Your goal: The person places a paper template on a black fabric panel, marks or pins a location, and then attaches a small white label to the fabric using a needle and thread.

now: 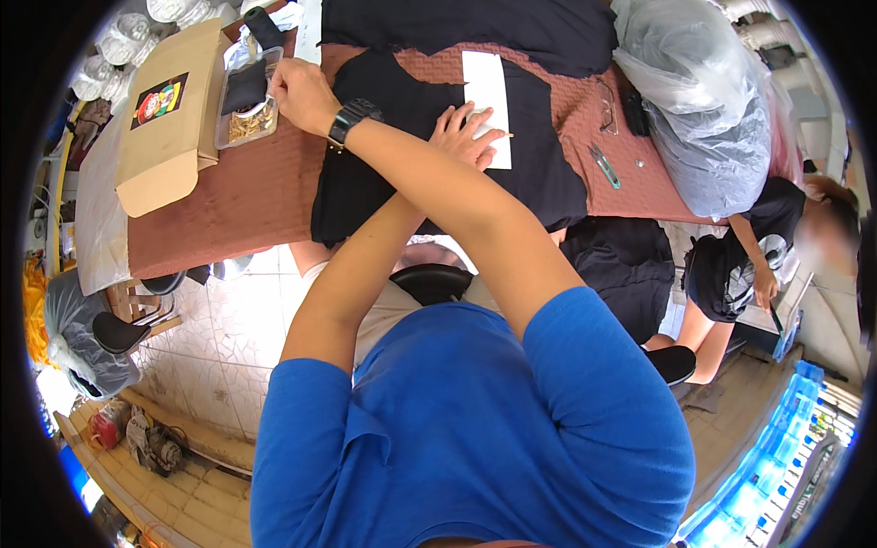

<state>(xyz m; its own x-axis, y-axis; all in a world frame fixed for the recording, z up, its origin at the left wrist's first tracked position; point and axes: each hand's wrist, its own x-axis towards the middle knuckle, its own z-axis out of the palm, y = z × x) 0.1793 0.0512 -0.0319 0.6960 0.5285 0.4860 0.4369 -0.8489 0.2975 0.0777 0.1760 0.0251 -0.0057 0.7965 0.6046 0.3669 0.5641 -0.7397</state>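
My forearms cross, the right one above the left. My left hand (468,137) lies with fingers spread on a white card strip (487,82), pressing it on black cloth (388,100). A small pale tip shows beside its fingers; I cannot tell what it belongs to. My right hand (309,94), with a dark watch on its wrist, is at the right edge of a clear plastic container (222,137). Its fingers are curled closed, and whatever they hold is hidden. The container holds small gold-coloured pieces (253,124) and a black item (245,88).
Left of the container is an open cardboard box (164,119). Thread snips (605,167) and eyeglasses (607,110) lie on the reddish tablecloth (247,196). Stuffed plastic bags (699,110) stand at right, near a seated person (744,251). More black cloth (466,23) lies at the back.
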